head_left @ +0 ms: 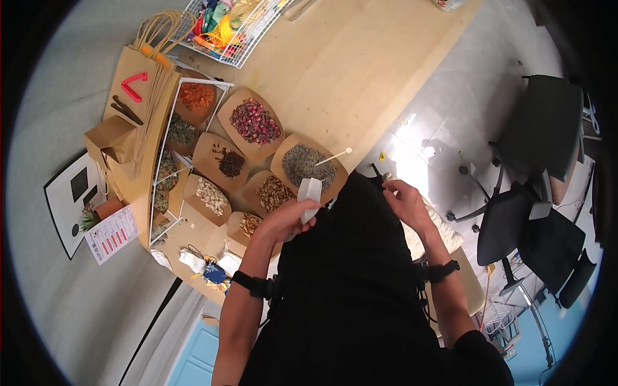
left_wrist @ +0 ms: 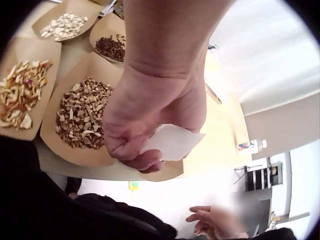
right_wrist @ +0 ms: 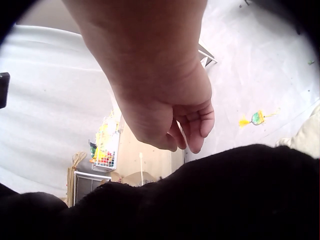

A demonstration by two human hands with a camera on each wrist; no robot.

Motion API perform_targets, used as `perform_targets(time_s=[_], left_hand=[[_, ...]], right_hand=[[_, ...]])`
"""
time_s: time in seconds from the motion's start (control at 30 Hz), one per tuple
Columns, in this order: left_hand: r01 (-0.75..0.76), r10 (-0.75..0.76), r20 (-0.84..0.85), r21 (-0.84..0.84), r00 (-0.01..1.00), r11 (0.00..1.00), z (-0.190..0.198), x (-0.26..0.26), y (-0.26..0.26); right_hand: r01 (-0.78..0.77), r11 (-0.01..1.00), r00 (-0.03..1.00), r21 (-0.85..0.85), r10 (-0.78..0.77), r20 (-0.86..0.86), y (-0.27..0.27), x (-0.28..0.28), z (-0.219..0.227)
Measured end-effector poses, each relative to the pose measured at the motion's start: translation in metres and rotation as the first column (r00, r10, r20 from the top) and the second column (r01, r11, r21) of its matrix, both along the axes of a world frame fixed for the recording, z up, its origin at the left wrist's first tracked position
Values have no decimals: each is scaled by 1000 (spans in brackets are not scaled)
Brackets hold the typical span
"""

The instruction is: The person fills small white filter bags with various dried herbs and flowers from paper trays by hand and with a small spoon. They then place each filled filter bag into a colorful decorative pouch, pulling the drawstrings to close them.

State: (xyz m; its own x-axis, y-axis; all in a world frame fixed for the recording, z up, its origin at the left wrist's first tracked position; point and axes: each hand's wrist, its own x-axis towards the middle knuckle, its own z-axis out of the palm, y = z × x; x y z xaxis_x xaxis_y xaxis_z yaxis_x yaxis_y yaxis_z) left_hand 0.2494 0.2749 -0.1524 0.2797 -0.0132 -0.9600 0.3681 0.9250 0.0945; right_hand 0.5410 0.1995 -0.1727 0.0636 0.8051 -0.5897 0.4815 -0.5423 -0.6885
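Observation:
My left hand (head_left: 286,220) pinches a small white paper-like pouch (head_left: 310,193) by its lower end, over the near rim of a brown paper tray (head_left: 281,157) of greyish-purple dried buds (head_left: 302,164). A pale thin-handled spoon (head_left: 335,156) lies in those buds. In the left wrist view the white pouch (left_wrist: 172,142) shows between thumb and fingers, its inside hidden. My right hand (head_left: 407,202) hangs off the table's edge beside my dark clothing, fingers loosely bent. Nothing shows between those fingers in the right wrist view, where the hand (right_wrist: 175,117) is seen from behind.
More paper trays hold rosebuds (head_left: 255,122), dark brown bits (head_left: 230,163), white pieces (head_left: 211,196) and chopped roots (head_left: 273,192). A white rack (head_left: 154,215) stands at the left, a wire basket (head_left: 241,58) at the far end. Office chairs (head_left: 541,128) are on the right.

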Motion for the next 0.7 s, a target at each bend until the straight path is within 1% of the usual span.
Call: perform_targets(time_s=[0.03,0.1,0.13,0.2,0.33,0.4,0.43,0.5,0.53,0.57,0.6,0.63,0.7], left_hand=[[-5,5,-2,-3,1000,1000,3,-2,-3],[-29,29,-5,54,1000,998,4,-3,-2],[-30,30,-2,46,1000,998,1,-4,-5],[19,-18,-10,78,1000,997,-7,-8,-4],[1,0,-19,85,1000,996,-10,-10,-7],[-62,60,30,58,998,996,-9,-15,-12],[-72,70,28,69,997,995,-7,-17,-10],[-134,134,47,-9,990,991,-2,-16,-12],[-142,143,45,-19,989,990,3,-15,-18],[-152,151,51,5,987,988,7,-14,-19],[-155,152,59,33,987,987,7,-14,-16],[-157,156,58,28,986,987,3,-16,-20],[-68,66,16,112,998,991,-10,-23,-22]], right_hand=[[-5,1000,1000,-3,5,-2,-1,-1,1],[-13,1000,1000,-18,14,16,2,1,1],[-14,1000,1000,-25,15,18,-3,2,0],[-17,1000,1000,6,17,26,1,2,-5],[-24,1000,999,14,23,47,1,6,-7],[-30,997,998,70,26,57,0,5,-8],[-41,996,998,81,36,55,4,5,-9],[-43,998,995,52,38,89,2,4,-7],[-51,998,995,42,47,88,-3,4,-5],[-51,998,995,35,47,89,0,4,-6],[-43,999,995,33,40,92,5,4,-8],[-46,999,995,27,43,91,3,4,-9],[-68,995,994,69,62,89,11,3,-11]])
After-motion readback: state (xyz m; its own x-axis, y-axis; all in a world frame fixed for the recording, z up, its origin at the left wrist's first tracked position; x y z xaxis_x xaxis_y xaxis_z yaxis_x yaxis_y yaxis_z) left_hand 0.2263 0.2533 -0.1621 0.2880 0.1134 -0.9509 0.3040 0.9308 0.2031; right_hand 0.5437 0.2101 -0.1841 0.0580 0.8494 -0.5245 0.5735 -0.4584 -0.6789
